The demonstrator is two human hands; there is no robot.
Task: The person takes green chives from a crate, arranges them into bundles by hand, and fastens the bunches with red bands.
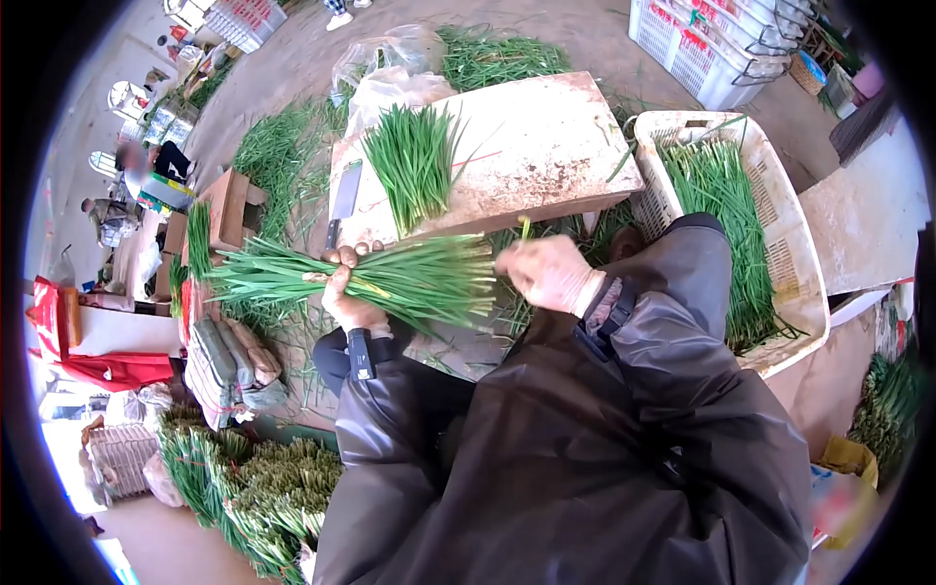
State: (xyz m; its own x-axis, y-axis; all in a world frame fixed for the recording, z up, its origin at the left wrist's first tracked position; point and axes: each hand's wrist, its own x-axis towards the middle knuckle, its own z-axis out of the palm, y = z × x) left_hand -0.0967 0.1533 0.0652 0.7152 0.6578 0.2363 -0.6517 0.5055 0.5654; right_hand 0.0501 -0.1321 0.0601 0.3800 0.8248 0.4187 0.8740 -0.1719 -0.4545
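Note:
Gripped around its middle by my left hand (349, 292) is a bunch of green garlic chives (419, 278), lying sideways with the leaf tips to the left and the pale cut ends to the right. My right hand (551, 273) is closed just beyond the cut ends and slightly smeared by motion. A short yellow-green strip (526, 229) sticks up from its fingers. In front of me, a second bunch of chives (411, 166) lies on the stained white board (546, 136). Beside that bunch rests a knife (344, 200) with a broad blade and a dark handle.
A white plastic basket (804, 263) of chives stands at my right. Loose chives (278, 175) cover the floor beyond the board, near clear plastic bags (400, 88). Stacked bundles (278, 487) lie at lower left. White crates (692, 54) stand behind; people (117, 210) sit far left.

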